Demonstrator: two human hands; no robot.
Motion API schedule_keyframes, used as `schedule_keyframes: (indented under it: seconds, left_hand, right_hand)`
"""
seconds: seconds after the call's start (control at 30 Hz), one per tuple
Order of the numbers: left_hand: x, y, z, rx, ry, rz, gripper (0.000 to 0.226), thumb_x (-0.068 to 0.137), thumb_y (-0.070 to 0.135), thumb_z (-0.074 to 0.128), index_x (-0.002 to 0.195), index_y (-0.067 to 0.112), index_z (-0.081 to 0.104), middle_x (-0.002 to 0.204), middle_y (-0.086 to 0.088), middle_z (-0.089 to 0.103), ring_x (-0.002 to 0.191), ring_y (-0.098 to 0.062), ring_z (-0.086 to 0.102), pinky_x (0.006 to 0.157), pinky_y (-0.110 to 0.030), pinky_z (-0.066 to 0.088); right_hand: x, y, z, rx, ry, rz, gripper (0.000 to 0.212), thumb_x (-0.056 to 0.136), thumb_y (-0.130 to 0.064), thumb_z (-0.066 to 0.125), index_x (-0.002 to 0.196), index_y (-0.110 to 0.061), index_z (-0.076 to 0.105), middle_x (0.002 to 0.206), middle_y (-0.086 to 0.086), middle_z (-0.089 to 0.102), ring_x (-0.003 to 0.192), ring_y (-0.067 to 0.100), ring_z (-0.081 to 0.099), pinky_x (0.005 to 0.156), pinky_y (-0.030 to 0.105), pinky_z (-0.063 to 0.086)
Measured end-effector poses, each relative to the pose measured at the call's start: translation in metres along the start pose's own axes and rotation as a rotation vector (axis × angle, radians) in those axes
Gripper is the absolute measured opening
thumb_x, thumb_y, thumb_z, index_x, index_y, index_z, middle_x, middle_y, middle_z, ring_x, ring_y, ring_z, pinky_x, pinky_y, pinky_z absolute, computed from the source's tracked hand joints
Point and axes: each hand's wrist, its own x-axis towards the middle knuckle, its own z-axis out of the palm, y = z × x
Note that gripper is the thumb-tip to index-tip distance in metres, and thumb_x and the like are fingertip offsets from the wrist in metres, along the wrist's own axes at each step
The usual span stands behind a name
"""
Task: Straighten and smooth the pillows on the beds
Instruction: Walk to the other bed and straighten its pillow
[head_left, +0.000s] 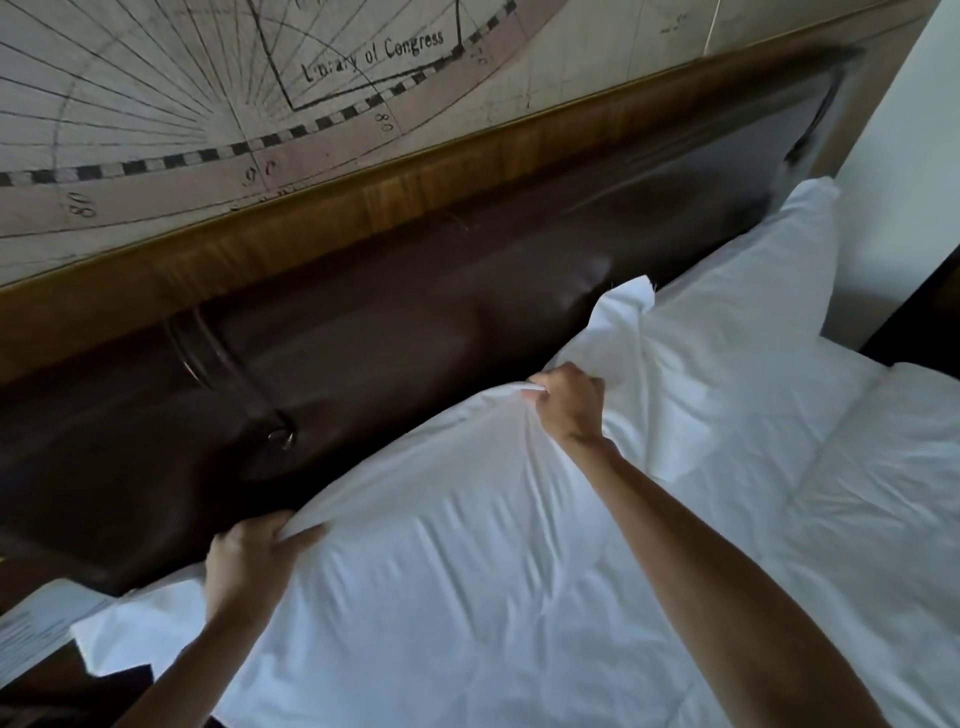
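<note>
From the head camera, a white pillow (441, 545) fills the lower centre, its upper edge leaning against the dark brown padded headboard (415, 291). The left hand (249, 561), at about 8 o'clock in the picture, has its fingers curled around the pillow's upper left corner, bunching the fabric. The right hand (569, 405), just right of centre, pinches a fold of the pillowcase along the top edge, fingers closed on the cloth, with creases running down from the grip. A second white pillow (727, 332) lies toward 2 o'clock, touching the first and propped against the headboard. White bedding (872, 519) spreads at 4 o'clock. Above the headboard, at 11 o'clock, a map-like wall print (208, 78) reads "Library of Congress". Papers (36, 623) lie at 8 o'clock by the frame edge.
</note>
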Motion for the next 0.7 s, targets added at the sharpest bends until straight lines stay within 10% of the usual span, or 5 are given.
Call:
schedule_keyframes:
  seconds: [0.3,0.7]
  left_hand:
    - [0.003,-0.020,0.027,0.019,-0.152,-0.130,0.041,0.063,0.071,0.068,0.072,0.032,0.068,0.073,-0.001,0.068,0.082,-0.035,0.062,0.077,-0.044,0.054]
    - [0.006,-0.020,0.028,0.060,-0.069,-0.031,0.038,0.075,0.055,0.076,0.062,0.020,0.065,0.073,-0.010,0.071,0.083,-0.045,0.064,0.071,-0.041,0.040]
  right_hand:
    - [-0.018,0.019,0.020,0.010,-0.143,0.021,0.025,0.089,-0.038,0.065,0.081,-0.016,0.072,0.080,0.006,0.071,0.092,0.025,0.063,0.091,0.039,0.036]
    - [-0.009,0.018,0.018,-0.010,-0.097,-0.109,0.014,0.093,-0.025,0.062,0.091,-0.021,0.075,0.085,0.002,0.070,0.099,0.023,0.059,0.086,0.039,0.035]
